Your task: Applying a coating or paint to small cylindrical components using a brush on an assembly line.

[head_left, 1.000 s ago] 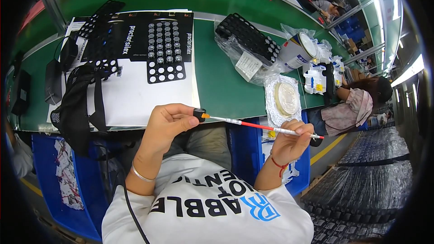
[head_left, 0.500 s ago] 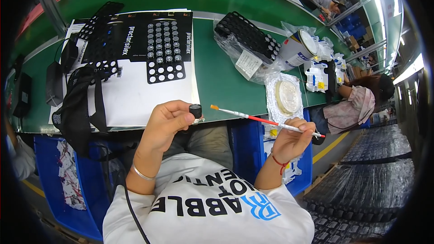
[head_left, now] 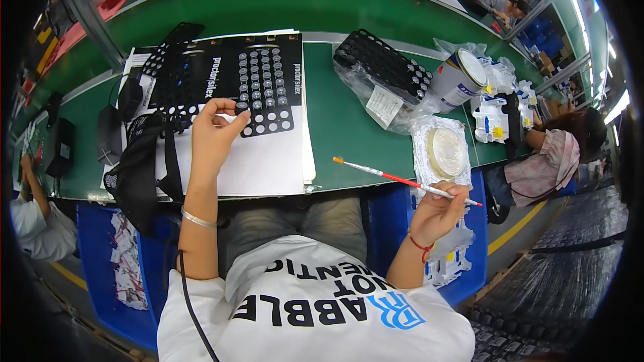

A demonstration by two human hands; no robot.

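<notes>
My left hand (head_left: pixel 218 127) reaches over the near left corner of the black perforated tray (head_left: pixel 276 125), thumb and forefinger pinched round a small black round part (head_left: pixel 242 106). Whether that part touches the tray cannot be made out. Several clear, shiny round pieces fill the tray's far rows, while white shows through the near holes. In my right hand (head_left: pixel 439 211) is a thin paintbrush (head_left: pixel 382 175) with a red and silver handle, its orange bristles pointing left over the table's front edge. Beyond that hand lies a round, pale shallow dish (head_left: pixel 448 151) on crumpled white wrap.
Black mesh cloth (head_left: pixel 137 161) and another perforated tray (head_left: pixel 168 117) lie left of the white sheets (head_left: pixel 268 164). A bagged black tray (head_left: pixel 382 60), a tin can (head_left: pixel 459 79) and white plastic parts (head_left: pixel 490 119) stand at the back right. Blue bins (head_left: pixel 100 281) flank my legs. A co-worker (head_left: pixel 550 157) sits at right.
My left hand has carried the black part away from the table's front edge, forward and left to the tray. The brush stays in my right hand. The whole view has shifted slightly.
</notes>
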